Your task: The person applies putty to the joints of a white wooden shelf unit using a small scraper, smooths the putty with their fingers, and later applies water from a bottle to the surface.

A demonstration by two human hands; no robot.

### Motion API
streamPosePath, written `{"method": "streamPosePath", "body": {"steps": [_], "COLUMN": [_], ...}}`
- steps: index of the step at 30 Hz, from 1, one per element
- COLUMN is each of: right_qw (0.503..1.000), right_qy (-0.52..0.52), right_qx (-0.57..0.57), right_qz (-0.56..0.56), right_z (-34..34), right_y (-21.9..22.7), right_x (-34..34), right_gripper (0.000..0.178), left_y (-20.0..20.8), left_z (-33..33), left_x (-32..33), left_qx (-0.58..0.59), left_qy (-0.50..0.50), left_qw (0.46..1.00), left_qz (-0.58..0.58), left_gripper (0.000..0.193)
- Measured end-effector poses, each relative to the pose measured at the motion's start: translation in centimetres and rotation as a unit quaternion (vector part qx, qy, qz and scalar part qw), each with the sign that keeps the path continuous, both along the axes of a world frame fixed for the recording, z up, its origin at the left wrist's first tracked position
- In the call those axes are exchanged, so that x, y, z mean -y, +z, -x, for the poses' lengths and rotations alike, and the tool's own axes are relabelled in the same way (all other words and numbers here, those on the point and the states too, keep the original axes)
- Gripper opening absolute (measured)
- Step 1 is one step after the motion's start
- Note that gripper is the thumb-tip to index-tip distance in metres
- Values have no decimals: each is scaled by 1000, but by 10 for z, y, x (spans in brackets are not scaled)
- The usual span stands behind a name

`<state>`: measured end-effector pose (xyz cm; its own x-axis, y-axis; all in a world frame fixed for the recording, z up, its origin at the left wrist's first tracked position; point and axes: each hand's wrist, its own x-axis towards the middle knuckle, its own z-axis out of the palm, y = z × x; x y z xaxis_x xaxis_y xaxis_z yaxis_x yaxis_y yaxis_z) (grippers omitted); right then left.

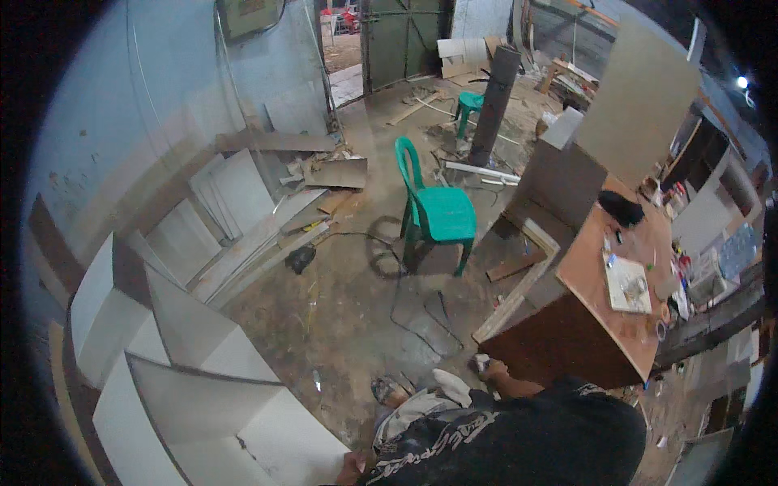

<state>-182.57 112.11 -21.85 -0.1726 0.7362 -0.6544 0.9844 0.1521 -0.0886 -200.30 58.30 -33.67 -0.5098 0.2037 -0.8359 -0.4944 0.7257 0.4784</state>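
My left hand (351, 467) rests at the near edge of a white box-like cabinet (296, 433) lying on the floor at lower left; its fingers are mostly hidden, so their grip cannot be told. To the right, my right hand (496, 376) is closed around a small whitish object (481, 360), too small to name, low beside the dark brown side panel (559, 344) of a workbench. A black cable (417, 330) lies on the floor close to this hand. My black-sleeved arm and clothing cover much of the lower middle.
A green plastic chair (444, 215) stands ahead, with another green seat (469, 100) farther back. White and grey boards (182, 239) lean along the left wall. The workbench top (600, 251) carries a white tray (626, 283), tape and bottles. A black bag (301, 259) lies on the floor.
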Motion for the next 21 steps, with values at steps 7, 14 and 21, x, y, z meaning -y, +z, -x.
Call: {"method": "streamPosePath", "body": {"steps": [7, 14, 21], "right_qw": [997, 996, 985], "right_qy": [-64, 15, 105], "right_qx": [19, -44, -133], "right_qz": [-27, -72, -13], "right_z": [164, 366, 603], "right_y": [5, -65, -136], "right_x": [-65, -197, -325], "right_gripper": [62, 61, 70], "left_y": [-21, -15, 17], "left_z": [289, 521, 658], "left_x": [-124, -219, -339], "left_qx": [-75, -154, -48], "left_qy": [183, 103, -6], "left_qw": [968, 964, 995], "left_qz": [-158, -189, -92], "left_gripper": [39, 18, 20]}}
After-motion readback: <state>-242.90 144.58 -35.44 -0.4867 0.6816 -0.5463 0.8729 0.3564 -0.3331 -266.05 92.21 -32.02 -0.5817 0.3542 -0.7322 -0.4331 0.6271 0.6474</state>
